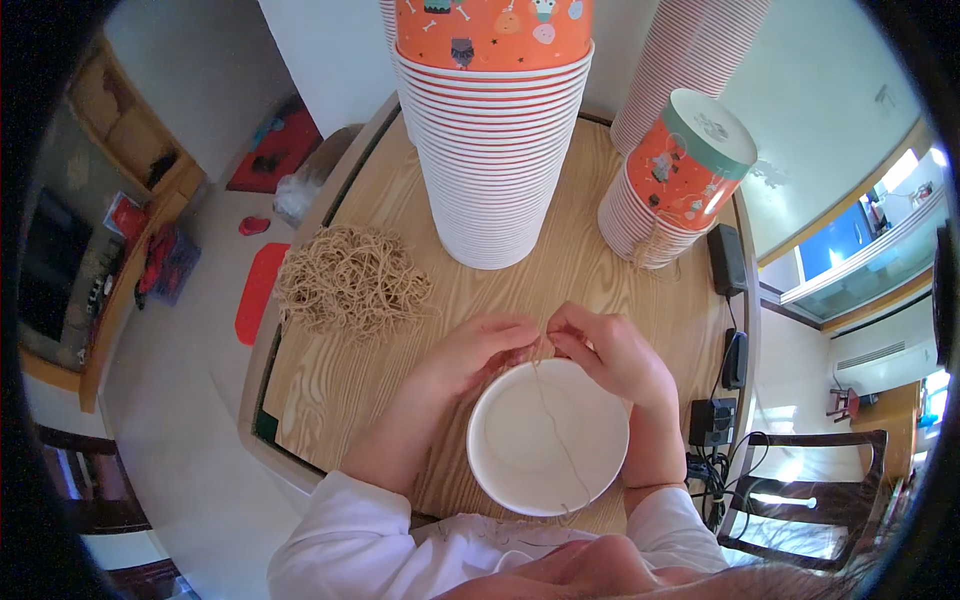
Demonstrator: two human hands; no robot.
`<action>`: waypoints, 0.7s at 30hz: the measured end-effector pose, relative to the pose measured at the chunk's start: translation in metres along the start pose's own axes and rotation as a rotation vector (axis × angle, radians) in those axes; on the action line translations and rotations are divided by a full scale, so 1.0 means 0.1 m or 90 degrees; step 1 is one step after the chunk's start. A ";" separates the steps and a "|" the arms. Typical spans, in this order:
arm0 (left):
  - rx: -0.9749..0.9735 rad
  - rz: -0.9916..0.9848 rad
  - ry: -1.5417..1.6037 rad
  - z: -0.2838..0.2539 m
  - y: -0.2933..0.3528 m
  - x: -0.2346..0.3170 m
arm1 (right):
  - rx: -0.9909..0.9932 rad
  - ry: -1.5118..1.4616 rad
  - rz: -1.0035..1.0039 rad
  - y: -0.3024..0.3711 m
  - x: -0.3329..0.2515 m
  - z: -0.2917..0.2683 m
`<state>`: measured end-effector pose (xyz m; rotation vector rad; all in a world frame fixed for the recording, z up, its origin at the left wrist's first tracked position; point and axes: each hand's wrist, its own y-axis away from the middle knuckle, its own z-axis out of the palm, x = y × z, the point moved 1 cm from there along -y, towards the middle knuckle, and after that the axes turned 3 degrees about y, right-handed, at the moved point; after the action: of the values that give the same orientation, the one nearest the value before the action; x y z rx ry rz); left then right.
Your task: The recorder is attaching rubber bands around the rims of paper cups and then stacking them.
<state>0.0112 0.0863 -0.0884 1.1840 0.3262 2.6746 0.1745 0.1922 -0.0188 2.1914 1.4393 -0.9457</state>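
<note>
A white paper bucket (510,425) sits before me, its open mouth facing up. One thin tan string (549,405) runs across that mouth from the far rim to the near rim. Just beyond the far rim, my right hand (610,350) is closed in a pinch on the string. My left hand (480,350) is close by, its fingers bent in against the same string beside the bucket; some fingertips are hidden. To the left lies a loose heap of tan strings (355,280) on the wooden table (330,405).
A tall stack of paper buckets (500,150) rises at the far middle. Upside-down orange printed buckets (685,175) stand at the right, with another tall stack (690,60) behind. Black power adapters (712,422) and cables line the right edge. A dark chair (810,490) stands beyond.
</note>
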 end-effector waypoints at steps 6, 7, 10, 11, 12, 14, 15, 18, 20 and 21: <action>0.041 0.210 -0.290 -0.08 0.10 -0.16 | -0.050 0.078 0.014 -0.06 0.08 0.05; 0.041 0.208 -0.288 -0.10 0.10 -0.18 | -0.070 0.088 0.021 -0.08 0.09 0.05; 0.056 0.320 -0.493 -0.04 0.14 -0.14 | -0.080 0.089 0.024 -0.07 0.14 0.07; 0.080 0.308 -0.516 0.02 0.16 -0.11 | -0.068 0.080 0.021 -0.07 0.16 0.07; 0.105 0.297 -0.540 0.07 0.18 -0.08 | -0.070 0.080 0.020 -0.07 0.15 0.07; 0.110 0.303 -0.541 0.07 0.16 -0.08 | -0.063 0.080 0.062 -0.06 0.12 0.04; 0.116 0.309 -0.547 0.08 0.18 -0.07 | -0.065 0.079 0.059 -0.06 0.11 0.04; 0.123 0.326 -0.607 0.06 0.15 -0.03 | -0.049 0.064 0.071 -0.05 0.08 0.02; 0.101 0.307 -0.582 0.02 0.07 -0.01 | -0.025 0.048 0.073 -0.04 0.07 0.01; 0.076 0.289 -0.558 -0.01 0.03 0.00 | -0.024 0.050 0.073 -0.04 0.07 0.01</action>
<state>0.0105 0.0837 -0.0884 2.5329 0.0663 2.1359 0.1725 0.1977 -0.0241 2.2785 1.3380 -0.7966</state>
